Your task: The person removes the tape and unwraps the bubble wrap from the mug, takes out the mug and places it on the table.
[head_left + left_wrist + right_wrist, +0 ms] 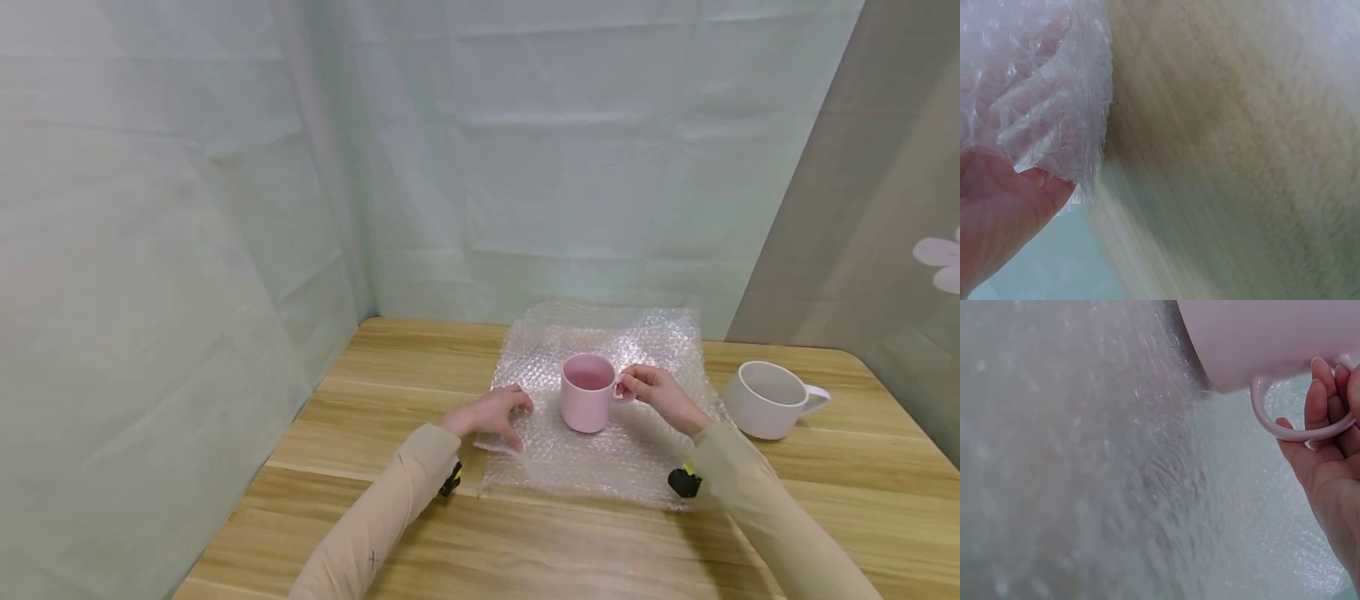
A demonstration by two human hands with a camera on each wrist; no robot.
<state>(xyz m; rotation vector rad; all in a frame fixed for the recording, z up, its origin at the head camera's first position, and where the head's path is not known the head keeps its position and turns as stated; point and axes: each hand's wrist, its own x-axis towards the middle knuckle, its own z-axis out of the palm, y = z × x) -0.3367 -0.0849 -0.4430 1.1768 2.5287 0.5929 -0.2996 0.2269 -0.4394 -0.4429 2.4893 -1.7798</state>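
A pink mug [585, 408] stands upright on a sheet of bubble wrap [555, 462]. My right hand [658, 396] holds it by the handle [1266, 419], thumb and fingers at the loop. At the left edge of the sheet is my left hand [491, 414], its fingers loosely curved and the thumb spread apart from them. In the left wrist view the left thumb [1054, 190] lies right at the wrap's edge, while the other fingers show blurred through the clear bubbles.
A larger white mug [767, 404] stands to the right of the sheet, handle pointing right. The wooden table [360, 446] is bordered at the back and left by pale hanging cloth [570, 167]. The wrap's far edge reaches the back cloth.
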